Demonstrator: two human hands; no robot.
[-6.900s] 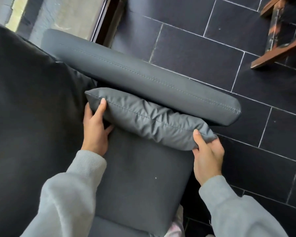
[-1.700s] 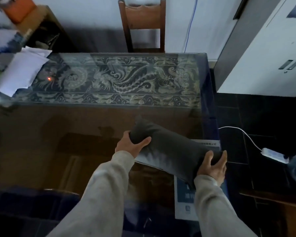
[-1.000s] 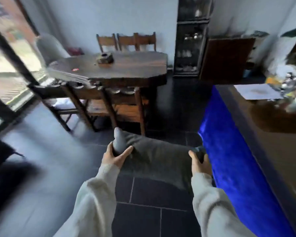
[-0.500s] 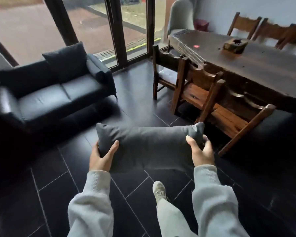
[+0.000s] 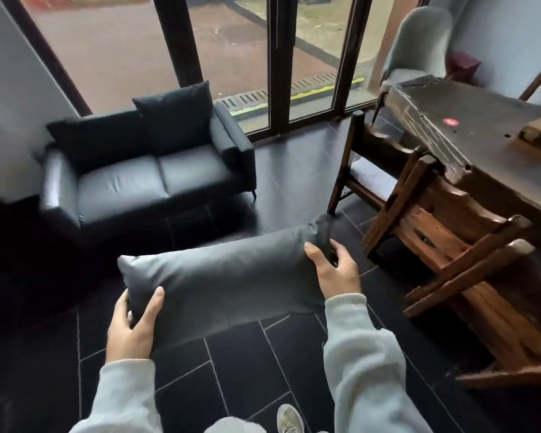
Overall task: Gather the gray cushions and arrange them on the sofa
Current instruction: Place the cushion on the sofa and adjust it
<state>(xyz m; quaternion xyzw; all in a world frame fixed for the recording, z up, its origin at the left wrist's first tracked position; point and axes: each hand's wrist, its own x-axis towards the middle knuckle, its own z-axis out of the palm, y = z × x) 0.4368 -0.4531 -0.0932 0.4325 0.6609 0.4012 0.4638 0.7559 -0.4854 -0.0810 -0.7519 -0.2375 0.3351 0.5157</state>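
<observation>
I hold a long gray cushion (image 5: pixel 228 281) level in front of me, above the dark tiled floor. My left hand (image 5: pixel 131 328) grips its near left end and my right hand (image 5: pixel 336 268) grips its right end. Ahead on the left stands the dark two-seat sofa (image 5: pixel 128 185), a few steps away. A dark square cushion (image 5: pixel 175 120) leans upright against the sofa's back on the right side. The small cushion placed by the sofa's right arm cannot be made out from here.
A heavy wooden dining table (image 5: pixel 481 139) with wooden chairs (image 5: pixel 450 245) stands on the right. A pale upholstered chair (image 5: pixel 416 51) sits behind it. Tall glass doors (image 5: pixel 281 57) run behind the sofa. Dark tiled floor (image 5: pixel 288 170) lies between me and the sofa.
I picked up this cushion from a glass table, turned round and walked with it. Over the last half second the sofa came closer and nearer the centre.
</observation>
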